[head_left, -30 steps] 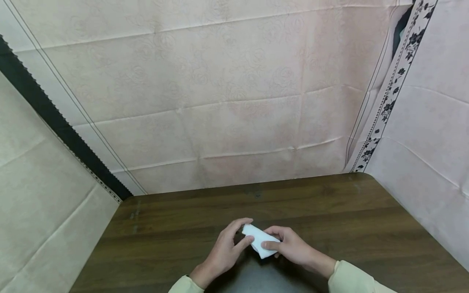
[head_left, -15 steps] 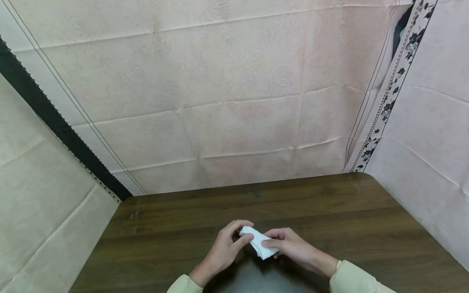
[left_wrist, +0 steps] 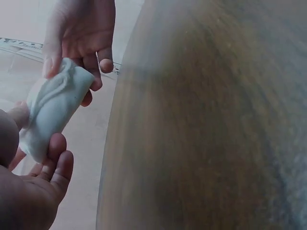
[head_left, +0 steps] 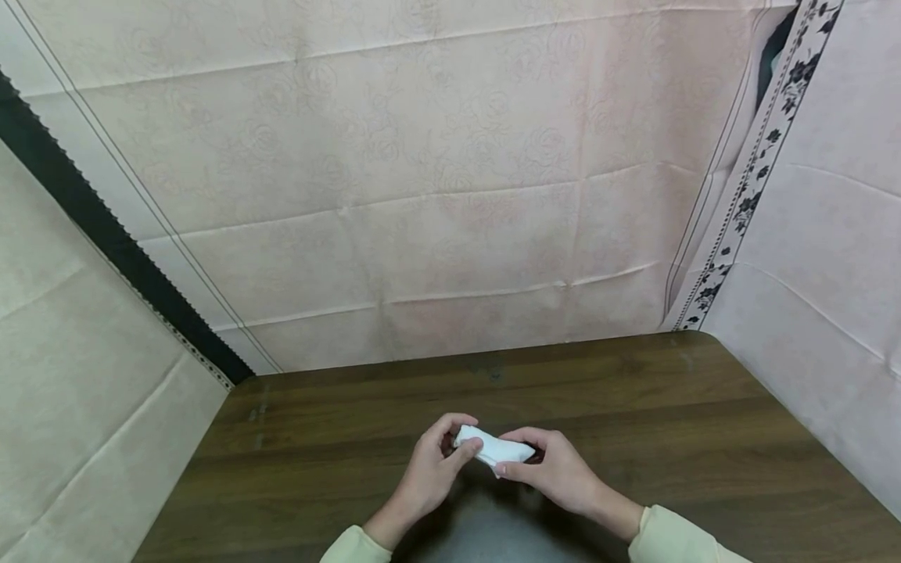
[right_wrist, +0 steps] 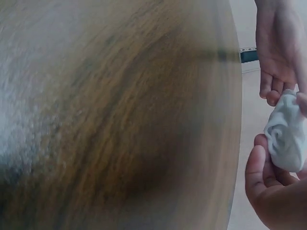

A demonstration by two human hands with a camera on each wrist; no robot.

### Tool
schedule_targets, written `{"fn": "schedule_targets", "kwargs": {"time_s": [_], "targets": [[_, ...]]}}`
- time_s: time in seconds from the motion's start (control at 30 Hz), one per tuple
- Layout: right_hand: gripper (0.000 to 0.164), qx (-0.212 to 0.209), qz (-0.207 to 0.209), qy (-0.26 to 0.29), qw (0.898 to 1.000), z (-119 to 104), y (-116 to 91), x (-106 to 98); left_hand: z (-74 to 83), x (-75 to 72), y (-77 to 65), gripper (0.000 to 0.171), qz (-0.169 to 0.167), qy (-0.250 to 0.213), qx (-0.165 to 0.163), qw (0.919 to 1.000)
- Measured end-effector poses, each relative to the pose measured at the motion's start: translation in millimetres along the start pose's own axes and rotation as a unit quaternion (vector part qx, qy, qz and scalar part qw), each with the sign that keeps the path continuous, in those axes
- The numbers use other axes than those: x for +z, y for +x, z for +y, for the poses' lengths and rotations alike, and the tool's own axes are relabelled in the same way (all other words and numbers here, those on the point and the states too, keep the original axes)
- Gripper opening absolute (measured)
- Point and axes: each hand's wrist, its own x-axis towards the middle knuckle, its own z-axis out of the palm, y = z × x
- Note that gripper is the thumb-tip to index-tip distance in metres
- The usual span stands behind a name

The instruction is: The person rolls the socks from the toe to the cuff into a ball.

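A small rolled-up white cloth (head_left: 501, 451), sock-like in its soft knit, is held between both hands above the table. My left hand (head_left: 425, 473) pinches its left end, thumb on the near side and fingers behind. At the other end my right hand (head_left: 566, 473) grips it with the thumb low in front and the fingers curled over the far side. In the left wrist view a loose fold runs along the cloth (left_wrist: 57, 105). The right wrist view shows a spiral of layers on the cloth (right_wrist: 286, 139). The fingers partly hide both ends.
A brown wood-grain table (head_left: 338, 414) lies beneath the hands, with a greyish shiny patch (head_left: 500, 532) near the front. A pale patterned sheet (head_left: 422, 195) hangs behind it, and more sheeting (head_left: 831, 274) rises at the right. A dark strip (head_left: 127, 242) runs down the left corner.
The white cloth has turned so that its right end sits higher and it lies more level. My right hand has shifted its fingers around it; both hands are slightly raised.
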Motion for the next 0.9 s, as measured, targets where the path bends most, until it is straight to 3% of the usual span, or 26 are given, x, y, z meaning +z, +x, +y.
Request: {"fn": "schedule_targets", "kwargs": {"time_s": [0.2, 0.33, 0.6, 0.9], "targets": [[0.034, 0.004, 0.015, 0.022, 1.0, 2.4, 0.1, -0.5, 1.3, 1.2, 0.1, 0.039, 0.015, -0.025, -0.025, 0.9993], [0.033, 0.013, 0.026, 0.025, 0.999, 5.8, 0.5, -1.6, 2.5, 1.6, -1.6, 0.042, 0.017, -0.046, -0.016, 0.9987], [0.031, 0.024, 0.031, -0.004, 0.999, 10.5, 2.0, -2.7, -1.1, 2.0, -2.2, 0.032, 0.014, -0.021, 0.037, 0.999], [0.031, 0.016, 0.025, -0.028, 0.999, 7.4, 3.4, 1.1, 1.2, 7.0, -3.4, 0.021, 0.041, 0.016, 0.035, 0.9984]]}}
